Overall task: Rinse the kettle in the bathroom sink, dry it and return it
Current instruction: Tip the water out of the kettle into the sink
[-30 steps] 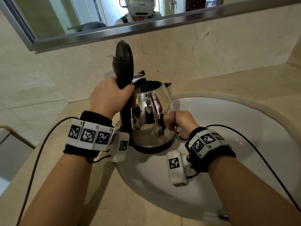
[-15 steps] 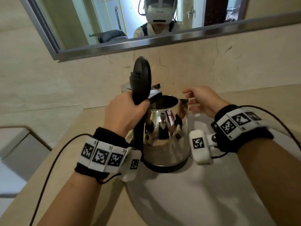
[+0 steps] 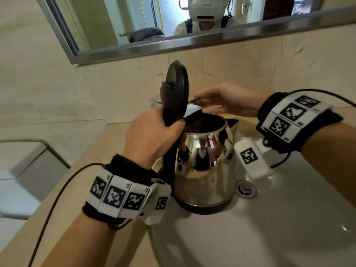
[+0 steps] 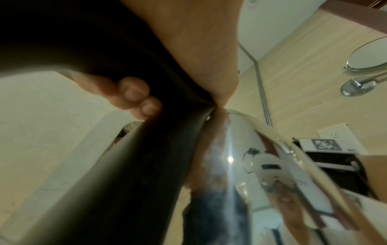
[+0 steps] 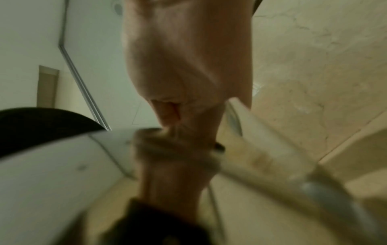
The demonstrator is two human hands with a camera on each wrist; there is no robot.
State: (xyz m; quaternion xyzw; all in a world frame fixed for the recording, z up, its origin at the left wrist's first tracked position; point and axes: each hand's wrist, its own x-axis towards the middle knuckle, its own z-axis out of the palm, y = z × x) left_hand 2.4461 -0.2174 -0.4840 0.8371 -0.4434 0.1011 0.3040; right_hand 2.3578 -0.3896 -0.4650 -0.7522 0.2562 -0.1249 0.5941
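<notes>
The left hand (image 3: 154, 132) gripped the open-lidded kettle (image 3: 206, 168) by its handle over the sink (image 3: 269, 228); the right hand (image 3: 225, 99) pinched the faucet lever (image 3: 194, 102).

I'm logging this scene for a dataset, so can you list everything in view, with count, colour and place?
Stainless steel electric kettle: one, shiny silver with black base, held over the basin's left edge.
Black kettle lid: one, flipped upright above the handle.
Chrome faucet lever: one, silver, behind the kettle.
White ceramic sink basin: one, set in the counter.
Round metal drain fitting: one, silver, on the basin right of the kettle.
Beige stone counter: one, around the basin.
Steel-framed wall mirror: one, above.
Left hand: grips the black handle.
Right hand: fingers on the faucet lever.
</notes>
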